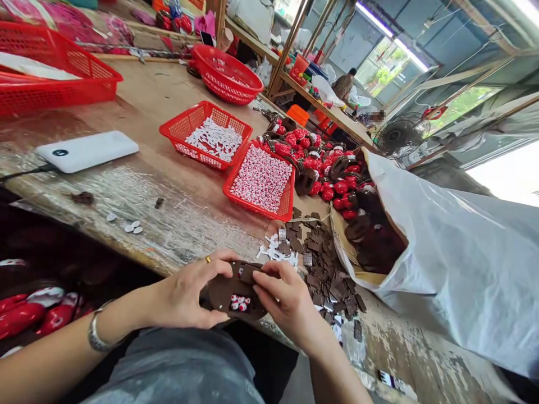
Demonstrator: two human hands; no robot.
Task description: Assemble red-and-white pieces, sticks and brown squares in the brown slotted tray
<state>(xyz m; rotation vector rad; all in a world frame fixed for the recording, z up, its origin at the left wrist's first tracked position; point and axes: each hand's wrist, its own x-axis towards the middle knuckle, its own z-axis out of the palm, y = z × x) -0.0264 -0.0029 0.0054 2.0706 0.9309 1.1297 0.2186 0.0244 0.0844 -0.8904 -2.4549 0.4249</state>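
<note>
Brown cutout (236, 294), a flat piece of matte sheet material (felt or leather, too fine to tell from here), sits between both hands just over the edge of the worn wooden workbench (164, 235). Small red-and-white pieces (240, 303) show through a gap in its middle. The left hand (185, 294) comes in from the side, wrist low, its curved fingers and thumb pinching the cutout's left part. A gold ring (208, 259) circles one finger, and a silver bangle (99, 336) sits on the wrist. The right hand (286, 297) angles down from the other side, fingers close together and pressed over the cutout's right end. Beside the hands lies a loose heap of small brown rectangles (324, 269), with white bits (275, 251) scattered at its edge. Farther along are two red plastic baskets, one of red-and-white beads (261, 179) and one of white pieces (208, 134). A split white sack (455, 269) spills glossy red-and-brown parts (324, 168) across the bench, and a white power bank (86, 151) lies on a cable to the left.
</note>
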